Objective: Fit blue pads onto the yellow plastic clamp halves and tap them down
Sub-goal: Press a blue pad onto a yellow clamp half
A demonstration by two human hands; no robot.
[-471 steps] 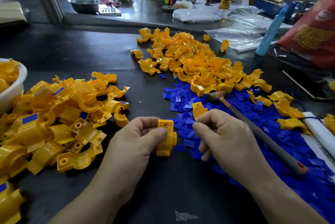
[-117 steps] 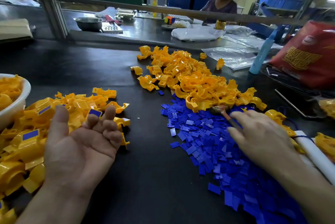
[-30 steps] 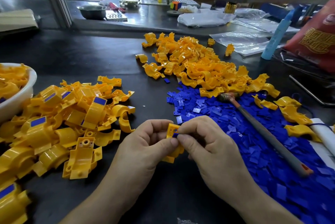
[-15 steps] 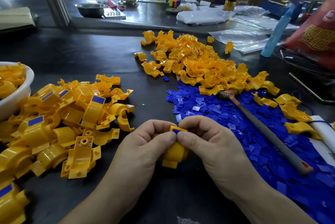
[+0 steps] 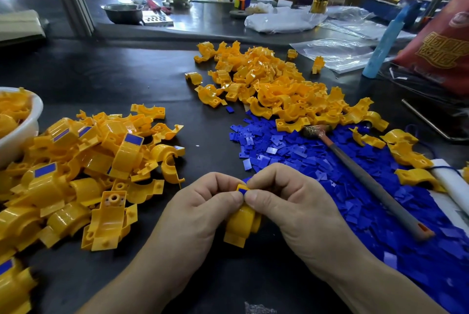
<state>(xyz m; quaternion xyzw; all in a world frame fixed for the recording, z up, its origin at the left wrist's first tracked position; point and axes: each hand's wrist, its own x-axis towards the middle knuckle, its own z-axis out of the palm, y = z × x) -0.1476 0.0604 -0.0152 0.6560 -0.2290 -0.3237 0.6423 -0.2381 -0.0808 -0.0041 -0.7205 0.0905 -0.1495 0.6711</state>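
A dark work table (image 5: 106, 80) carries a spread of loose flat blue plastic pads (image 5: 317, 161), a heap of bare yellow plastic clamp halves (image 5: 274, 85) and a small grey-handled hammer (image 5: 365, 179) lying across the blue. At the near centre, the left hand (image 5: 200, 209) grips one curved yellow clamp half (image 5: 241, 224) while the right hand (image 5: 291, 202) pinches a small blue pad (image 5: 243, 189) onto its top. The step looks like seating the pad; next likely calls for reaching the hammer.

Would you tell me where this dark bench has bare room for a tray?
Bare dark bench top lies beyond the padded yellow clamp pile and left of the unpadded yellow pile. The loose blue pads crowd the right.
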